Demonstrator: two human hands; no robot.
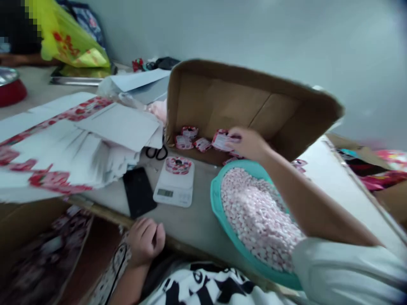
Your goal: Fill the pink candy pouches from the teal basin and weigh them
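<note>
My right hand (249, 144) reaches into the tipped cardboard box (219, 95), its fingers closed on a small pink-and-red printed packet (221, 140). Several similar packets (184, 142) lie to the left inside the box. Beneath my right forearm stands a turquoise basin (218, 199) full of small pale pink-and-white pieces (260, 220), perhaps candies. Curled into a fist, my left hand (146, 239) rests at the table's front edge, and nothing shows in it. Between the hands, a white digital scale (174, 195) carries one printed packet (178, 165).
A black phone (139, 192) and black-handled scissors (157, 153) lie left of the scale. Stacked white printed cartons (95, 144) cover the left side. Below the edge, an open box (34, 254) holds many packets. A yellow bag (73, 42) and another person's arm (28, 59) are far left.
</note>
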